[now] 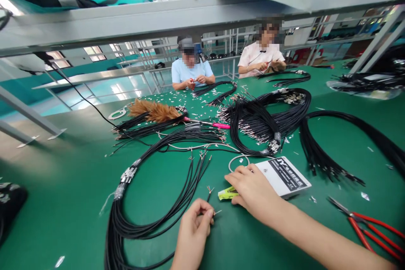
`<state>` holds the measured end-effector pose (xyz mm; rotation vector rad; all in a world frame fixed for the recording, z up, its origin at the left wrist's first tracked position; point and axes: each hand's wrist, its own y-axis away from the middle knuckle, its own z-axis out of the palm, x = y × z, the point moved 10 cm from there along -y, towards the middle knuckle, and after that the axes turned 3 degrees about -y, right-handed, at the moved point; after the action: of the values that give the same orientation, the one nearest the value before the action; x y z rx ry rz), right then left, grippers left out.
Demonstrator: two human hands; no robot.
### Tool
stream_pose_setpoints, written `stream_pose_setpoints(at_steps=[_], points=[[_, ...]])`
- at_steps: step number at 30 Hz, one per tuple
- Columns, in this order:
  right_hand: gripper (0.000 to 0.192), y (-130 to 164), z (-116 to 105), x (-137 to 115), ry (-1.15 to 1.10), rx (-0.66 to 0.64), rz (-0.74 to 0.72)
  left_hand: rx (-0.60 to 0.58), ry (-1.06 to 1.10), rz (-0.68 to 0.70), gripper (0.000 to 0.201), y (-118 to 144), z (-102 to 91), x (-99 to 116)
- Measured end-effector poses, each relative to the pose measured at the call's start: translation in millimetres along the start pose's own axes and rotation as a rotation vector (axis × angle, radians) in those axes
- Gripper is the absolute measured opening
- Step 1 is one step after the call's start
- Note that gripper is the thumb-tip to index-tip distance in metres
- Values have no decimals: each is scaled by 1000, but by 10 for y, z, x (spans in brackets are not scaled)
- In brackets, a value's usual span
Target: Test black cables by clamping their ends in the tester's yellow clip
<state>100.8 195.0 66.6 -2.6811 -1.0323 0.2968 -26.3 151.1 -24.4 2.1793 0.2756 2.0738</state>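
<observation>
In the head view, low and centre of the frame, the left hand pinches the stripped end of a thin black wire between thumb and fingertips, its grip pressed together on the bare strands, which poke out to the right. Just up and right of it, the right hand lies on the green counter with fingers curled over a small yellow-green tool; whether that grip has closed on it or only rests on it I cannot tell. A white printed card lies touching the far side of that hand. The work looks to be at the stage of readying one wire end, and the next move seems to call for bringing tool and wire tip together squarely. Left of centre a long bundle of black cables loops down the frame; red-handled pliers lie at lower right. Two other people sit at the far edge, upper centre, handling similar wires.
</observation>
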Motion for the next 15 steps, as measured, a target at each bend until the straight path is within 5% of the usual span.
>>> stream_pose_setpoints(at_steps=[15], points=[[18, -58, 193, -19, 51, -86, -21, 52, -111, 74, 21, -272, 38, 79]])
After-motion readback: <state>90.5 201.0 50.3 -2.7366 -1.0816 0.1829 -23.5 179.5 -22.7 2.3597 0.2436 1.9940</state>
